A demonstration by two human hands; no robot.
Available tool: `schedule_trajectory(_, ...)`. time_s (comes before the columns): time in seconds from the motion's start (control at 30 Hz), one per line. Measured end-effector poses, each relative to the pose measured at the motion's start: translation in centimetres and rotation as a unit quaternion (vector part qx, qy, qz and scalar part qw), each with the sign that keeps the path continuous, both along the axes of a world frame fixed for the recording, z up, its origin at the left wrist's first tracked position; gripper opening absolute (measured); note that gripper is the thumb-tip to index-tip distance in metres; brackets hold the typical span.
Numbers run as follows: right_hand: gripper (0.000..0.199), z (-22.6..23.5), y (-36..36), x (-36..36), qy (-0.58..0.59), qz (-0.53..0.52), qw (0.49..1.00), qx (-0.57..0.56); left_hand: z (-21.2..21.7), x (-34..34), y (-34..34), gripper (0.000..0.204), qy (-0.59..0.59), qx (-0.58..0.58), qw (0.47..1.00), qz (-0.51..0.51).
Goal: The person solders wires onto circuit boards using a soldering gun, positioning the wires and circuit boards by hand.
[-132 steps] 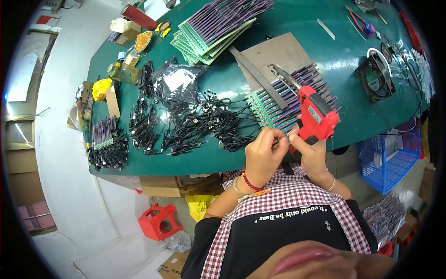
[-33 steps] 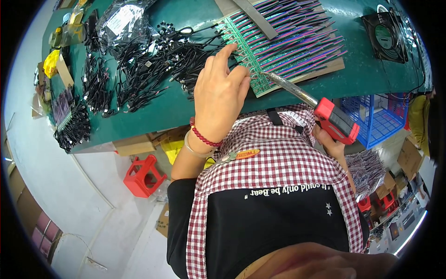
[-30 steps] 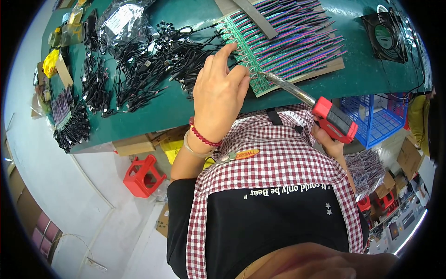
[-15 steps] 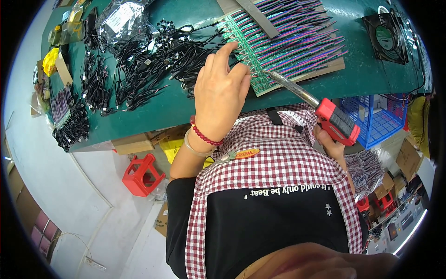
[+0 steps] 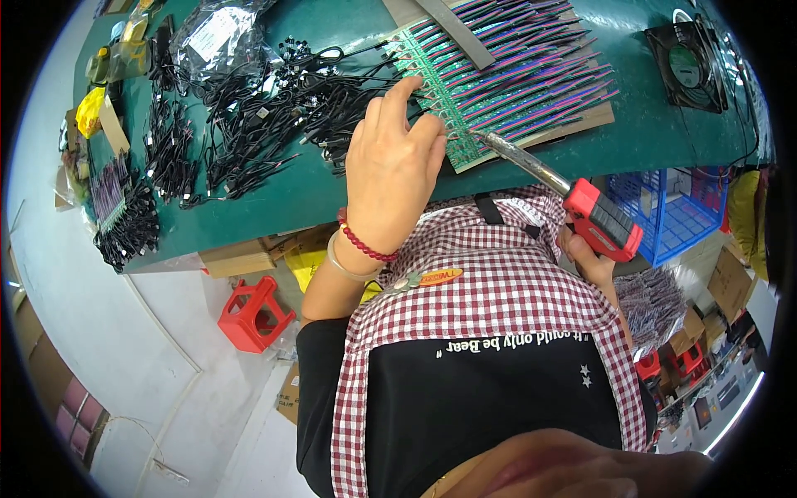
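Observation:
My left hand (image 5: 392, 158) rests at the near left edge of a green circuit board panel (image 5: 459, 151), fingers bent down over the cable ends. What its fingertips pinch is hidden beneath them. Low on the right, my right hand (image 5: 588, 256) is closed round the red and black handle of a soldering iron (image 5: 535, 168). The iron's metal barrel slants up and left, its tip over the panel's near end, right of my left fingers. Rows of black, pink and blue wires (image 5: 540, 91) run rightward from the panel. A flat grey bar (image 5: 457, 31) lies across them.
Tangled black cables (image 5: 257, 124) cover the green table (image 5: 241, 203) left of the panel, near a clear plastic bag (image 5: 217, 41). A cooling fan (image 5: 686, 68) stands at the far right. Below the table are a blue crate (image 5: 664, 212) and a red stool (image 5: 256, 315).
Almost nothing differs. The iron's tip and the panel have shifted very slightly in the picture; both hands keep their places and holds.

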State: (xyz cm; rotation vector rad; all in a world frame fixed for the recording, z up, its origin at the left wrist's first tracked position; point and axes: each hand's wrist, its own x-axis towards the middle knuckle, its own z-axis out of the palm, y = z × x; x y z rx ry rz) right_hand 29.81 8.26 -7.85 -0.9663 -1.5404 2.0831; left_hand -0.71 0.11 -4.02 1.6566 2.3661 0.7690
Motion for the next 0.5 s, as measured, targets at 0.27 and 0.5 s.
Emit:
schedule_trajectory(0.27, 0.029, -0.10, -0.63, -0.19, -0.048, 0.020, 0.997, 0.063, 0.17, 0.27, 0.19, 0.013, 0.025, -0.021, 0.999, -0.019)
schedule_trajectory(0.5, 0.028, -0.53, -0.55, 0.33, -0.043, 0.030, 0.997, 0.060, 0.13, 0.46, 0.34, 0.014, 0.037, -0.038, 0.998, -0.017)
